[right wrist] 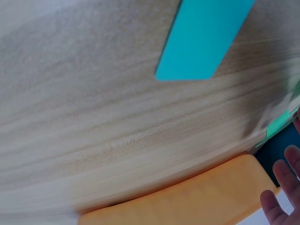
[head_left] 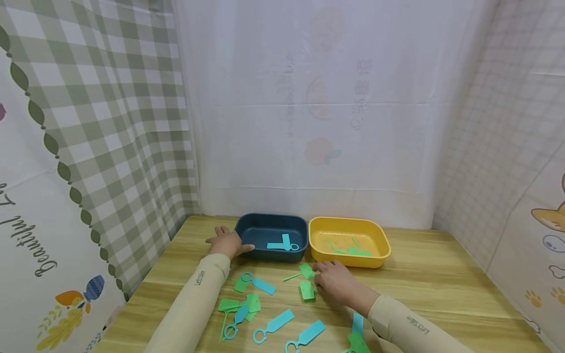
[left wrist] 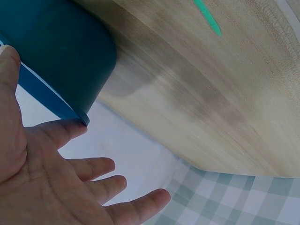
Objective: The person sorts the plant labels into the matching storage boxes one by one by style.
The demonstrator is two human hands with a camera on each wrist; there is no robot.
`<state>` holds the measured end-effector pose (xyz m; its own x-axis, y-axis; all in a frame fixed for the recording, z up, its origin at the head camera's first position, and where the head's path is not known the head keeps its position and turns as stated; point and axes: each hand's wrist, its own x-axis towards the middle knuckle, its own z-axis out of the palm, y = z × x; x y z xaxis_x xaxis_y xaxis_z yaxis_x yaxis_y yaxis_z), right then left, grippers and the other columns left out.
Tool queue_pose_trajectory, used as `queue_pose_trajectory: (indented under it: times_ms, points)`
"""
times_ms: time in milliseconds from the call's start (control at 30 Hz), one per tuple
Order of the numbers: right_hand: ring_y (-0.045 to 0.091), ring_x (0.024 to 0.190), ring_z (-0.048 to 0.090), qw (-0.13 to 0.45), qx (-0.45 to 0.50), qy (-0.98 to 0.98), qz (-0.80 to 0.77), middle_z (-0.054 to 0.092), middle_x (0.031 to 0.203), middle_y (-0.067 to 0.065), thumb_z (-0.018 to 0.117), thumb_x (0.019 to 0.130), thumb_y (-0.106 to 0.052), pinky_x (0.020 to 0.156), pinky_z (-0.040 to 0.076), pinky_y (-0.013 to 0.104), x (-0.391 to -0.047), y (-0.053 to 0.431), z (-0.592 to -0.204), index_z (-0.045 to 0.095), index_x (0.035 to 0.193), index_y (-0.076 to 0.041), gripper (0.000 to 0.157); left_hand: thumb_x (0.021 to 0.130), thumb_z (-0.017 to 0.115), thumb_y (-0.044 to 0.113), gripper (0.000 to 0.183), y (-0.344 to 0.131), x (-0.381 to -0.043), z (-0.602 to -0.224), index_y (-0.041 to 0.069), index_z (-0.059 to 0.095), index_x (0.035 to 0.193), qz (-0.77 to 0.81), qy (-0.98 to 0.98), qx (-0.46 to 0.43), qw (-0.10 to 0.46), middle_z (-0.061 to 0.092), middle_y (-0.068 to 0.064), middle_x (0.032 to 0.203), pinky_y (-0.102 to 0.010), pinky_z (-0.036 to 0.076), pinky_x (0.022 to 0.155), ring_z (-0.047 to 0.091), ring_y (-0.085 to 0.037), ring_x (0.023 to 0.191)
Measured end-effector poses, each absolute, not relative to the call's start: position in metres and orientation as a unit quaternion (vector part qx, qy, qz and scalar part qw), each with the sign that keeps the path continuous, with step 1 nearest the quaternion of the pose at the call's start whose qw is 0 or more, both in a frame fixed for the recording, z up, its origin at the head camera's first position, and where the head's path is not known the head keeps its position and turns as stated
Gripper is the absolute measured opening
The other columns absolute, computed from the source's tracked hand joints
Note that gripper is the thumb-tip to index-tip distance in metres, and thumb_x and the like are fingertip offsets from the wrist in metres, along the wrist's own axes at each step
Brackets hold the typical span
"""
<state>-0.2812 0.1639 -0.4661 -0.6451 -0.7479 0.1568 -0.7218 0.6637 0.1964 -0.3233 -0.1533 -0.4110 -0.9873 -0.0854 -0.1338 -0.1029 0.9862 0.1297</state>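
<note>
My left hand (head_left: pixel 226 243) is at the left end of a dark blue bin (head_left: pixel 251 220), its fingers spread. In the left wrist view the thumb and forefinger touch the rim of the blue bin (left wrist: pixel 89 70). Two blue tags with ring ends (head_left: pixel 287 242) lie inside that bin. My right hand (head_left: pixel 335 282) is low over the table in front of a yellow bin (head_left: pixel 379 240), its fingertips right beside a green tag with a thin stem (head_left: pixel 306 270). Another green tag (head_left: pixel 307 290) lies just nearer. The right wrist view shows loosely spread fingers (right wrist: pixel 286 176).
Green tags (head_left: pixel 354 252) lie in the yellow bin. Several blue tags (head_left: pixel 279 321) and green tags (head_left: pixel 228 305) are scattered over the front of the wooden table (head_left: pixel 423 274), some overlapping. A white curtain (head_left: pixel 318 147) hangs behind the bins, and a checked cloth (head_left: pixel 132 98) on the left.
</note>
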Motion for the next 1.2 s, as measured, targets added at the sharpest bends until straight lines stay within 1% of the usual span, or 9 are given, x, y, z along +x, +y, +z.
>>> queue_pose_trajectory:
  times_ms: [233, 367, 500, 600, 800, 967, 1200]
  points:
    - [0.026, 0.099, 0.062, 0.140, 0.411, -0.899, -0.063, 0.066, 0.111, 0.007, 0.069, 0.088, -0.016, 0.077, 0.048, 0.043, -0.281, 0.164, -0.461, 0.072, 0.075, -0.018, 0.013, 0.092, 0.057, 0.063, 0.087, -0.153, -0.323, -0.411, -0.011, 0.049, 0.139, 0.071, 0.994, -0.048, 0.065, 0.020, -0.042, 0.151, -0.075, 0.031, 0.099, 0.013, -0.056, 0.142]
    - [0.026, 0.097, 0.063, 0.160, 0.408, -0.897, -0.066, 0.067, 0.111, 0.005, 0.071, 0.087, -0.019, 0.078, 0.049, 0.043, -0.283, 0.163, -0.459, 0.072, 0.074, -0.018, 0.013, 0.092, 0.058, 0.063, 0.088, -0.152, -0.323, -0.410, -0.011, 0.050, 0.139, 0.071, 0.994, -0.048, 0.065, 0.020, -0.043, 0.151, -0.075, 0.031, 0.099, 0.013, -0.056, 0.142]
    - [0.025, 0.097, 0.063, 0.179, 0.409, -0.892, -0.074, 0.067, 0.109, 0.004, 0.073, 0.086, -0.019, 0.078, 0.050, 0.043, -0.285, 0.162, -0.455, 0.070, 0.070, -0.019, 0.016, 0.092, 0.058, 0.063, 0.088, -0.152, -0.323, -0.411, -0.012, 0.051, 0.138, 0.070, 0.994, -0.048, 0.063, 0.020, -0.043, 0.150, -0.075, 0.032, 0.099, 0.013, -0.056, 0.142]
    - [0.026, 0.097, 0.063, 0.181, 0.410, -0.891, -0.071, 0.067, 0.108, 0.005, 0.072, 0.085, -0.018, 0.077, 0.050, 0.044, -0.285, 0.162, -0.451, 0.068, 0.068, -0.019, 0.018, 0.092, 0.058, 0.062, 0.087, -0.152, -0.323, -0.411, -0.012, 0.050, 0.137, 0.071, 0.994, -0.049, 0.064, 0.020, -0.043, 0.150, -0.075, 0.031, 0.099, 0.013, -0.056, 0.142]
    - [0.028, 0.099, 0.062, 0.164, 0.404, -0.899, -0.050, 0.066, 0.108, 0.007, 0.072, 0.087, -0.017, 0.078, 0.050, 0.047, -0.286, 0.162, -0.445, 0.071, 0.072, -0.017, 0.014, 0.092, 0.058, 0.062, 0.087, -0.152, -0.322, -0.410, -0.013, 0.050, 0.137, 0.072, 0.994, -0.051, 0.066, 0.020, -0.042, 0.151, -0.075, 0.031, 0.099, 0.013, -0.056, 0.142]
    - [0.029, 0.099, 0.062, 0.177, 0.406, -0.896, -0.043, 0.066, 0.107, 0.008, 0.072, 0.085, -0.015, 0.077, 0.050, 0.047, -0.286, 0.163, -0.441, 0.071, 0.071, -0.017, 0.014, 0.092, 0.058, 0.063, 0.088, -0.152, -0.322, -0.409, -0.012, 0.050, 0.137, 0.071, 0.994, -0.053, 0.069, 0.020, -0.042, 0.151, -0.075, 0.031, 0.100, 0.012, -0.055, 0.143]
    - [0.030, 0.100, 0.063, 0.184, 0.406, -0.895, -0.025, 0.067, 0.110, 0.009, 0.071, 0.085, -0.014, 0.077, 0.050, 0.048, -0.289, 0.166, -0.435, 0.074, 0.074, -0.018, 0.012, 0.093, 0.057, 0.062, 0.087, -0.151, -0.321, -0.407, -0.012, 0.051, 0.137, 0.066, 0.994, -0.051, 0.071, 0.021, -0.042, 0.151, -0.074, 0.031, 0.100, 0.013, -0.055, 0.142]
